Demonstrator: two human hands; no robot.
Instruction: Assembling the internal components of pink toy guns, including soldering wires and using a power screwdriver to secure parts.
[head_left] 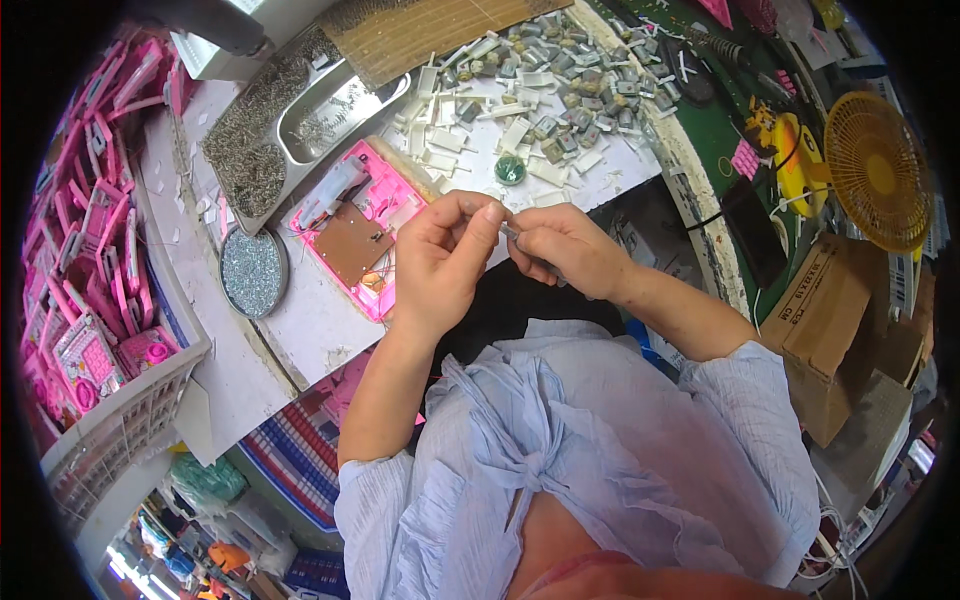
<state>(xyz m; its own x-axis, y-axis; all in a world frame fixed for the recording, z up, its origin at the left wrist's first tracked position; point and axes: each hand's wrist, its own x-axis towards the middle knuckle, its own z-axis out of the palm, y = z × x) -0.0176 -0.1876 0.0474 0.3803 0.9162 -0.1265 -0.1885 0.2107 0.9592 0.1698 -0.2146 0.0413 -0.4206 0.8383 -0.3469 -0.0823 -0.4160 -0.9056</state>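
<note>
My left hand (450,250) and my right hand (572,250) meet in front of my chest, just over the table's near edge. A small grey metallic part (509,231) shows at my right fingertips, which are closed on it; my fingers hide most of it. Thumb and forefinger of my left hand are pinched together right beside it, and what they hold is hidden. An open pink plastic toy casing (378,165) lies left of my hands, with a brown circuit board (352,245) and thin wires inside. Beyond my fingers sits a small round container of green stuff (510,169).
Loose grey parts (575,95) and white plastic pieces (437,137) cover the far table. Left stand a metal tray (345,125) of small metal parts, a round dish of screws (253,272) and a crate (130,440) of pink toys. Right: a yellow fan (880,172), a cardboard box (825,325).
</note>
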